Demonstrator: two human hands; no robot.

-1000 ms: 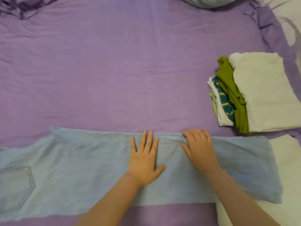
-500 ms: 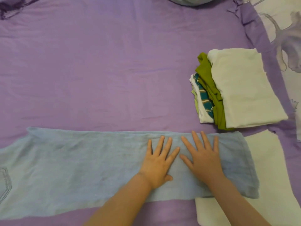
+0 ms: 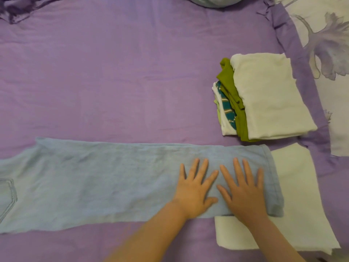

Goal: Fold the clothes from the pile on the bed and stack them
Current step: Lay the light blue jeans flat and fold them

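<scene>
Two bare hands are lying flat on one pair of light blue trousers [image 3: 113, 184], which is stretching across the near part of the purple bed sheet [image 3: 132, 82] from 9 o'clock towards 3 o'clock. The left hand [image 3: 194, 191] is pressing palm-down with its fingers spread and straight, gripping nothing. The right hand [image 3: 243, 191] is sitting just beside it, at its 3 o'clock, likewise flat, fingers splayed, grasping nothing; the two index fingers are nearly touching. Both hands are resting close to the hemmed leg end of the trousers, which is lying over one folded white cloth [image 3: 294, 205] at about 4 o'clock in the view. One stitched back pocket [image 3: 7, 197] is showing at the far left edge, around 8 o'clock.

Farther off, at about 2 o'clock, one stack of folded clothes [image 3: 264, 99] is sitting on the sheet, apart from the trousers. One cream garment [image 3: 270, 95] is lying on top; under it, edges of one olive green garment [image 3: 229, 87], one teal striped garment [image 3: 226, 108] and one white layer are peeking out on the left side; a pale green edge is showing too, though what it belongs to is unclear.

Farthest, one floral-printed cover [image 3: 328, 35] is lying at 1 o'clock, and part of one pale pillow [image 3: 213, 0] is showing at 12 o'clock.
</scene>
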